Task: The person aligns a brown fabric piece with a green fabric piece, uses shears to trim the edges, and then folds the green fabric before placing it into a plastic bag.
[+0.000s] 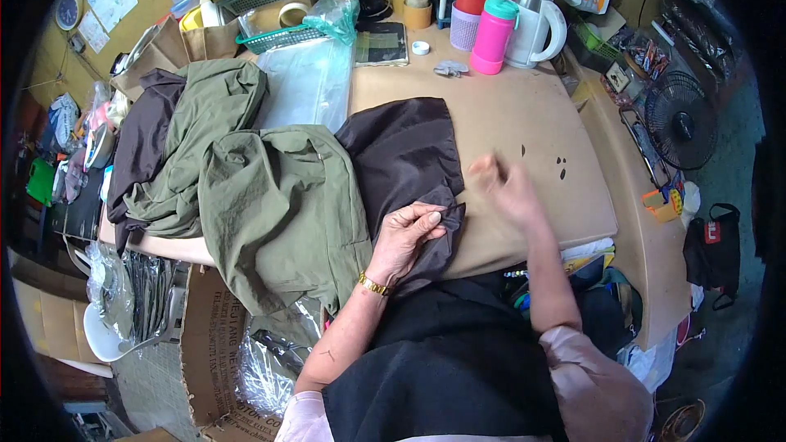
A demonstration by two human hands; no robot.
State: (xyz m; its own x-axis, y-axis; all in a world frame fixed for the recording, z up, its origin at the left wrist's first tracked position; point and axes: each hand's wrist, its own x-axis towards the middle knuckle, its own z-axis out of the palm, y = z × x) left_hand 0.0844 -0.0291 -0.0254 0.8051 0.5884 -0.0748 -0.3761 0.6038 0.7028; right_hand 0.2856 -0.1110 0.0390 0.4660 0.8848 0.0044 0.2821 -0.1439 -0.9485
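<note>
An olive-green garment (286, 196) with a dark lining lies in folds across the table. Its dark lining (401, 147) spreads to the right, and the near corner is pinched between the thumb and fingers of my left hand (405, 236). My right hand (509, 188) is above the tabletop, to the right of the lining and apart from it. Motion blurs its fingers, so what they hold, if anything, cannot be made out. More olive and dark cloth (205, 115) is heaped at the left.
Behind the cloth are a clear plastic sheet (303, 82), a dark notebook (381, 43) and a green basket (278, 37). A pink bottle (494, 37) and a kettle (528, 24) stand at the back right. A cardboard box (205, 344) is below the front edge. A fan (681, 120) stands far right.
</note>
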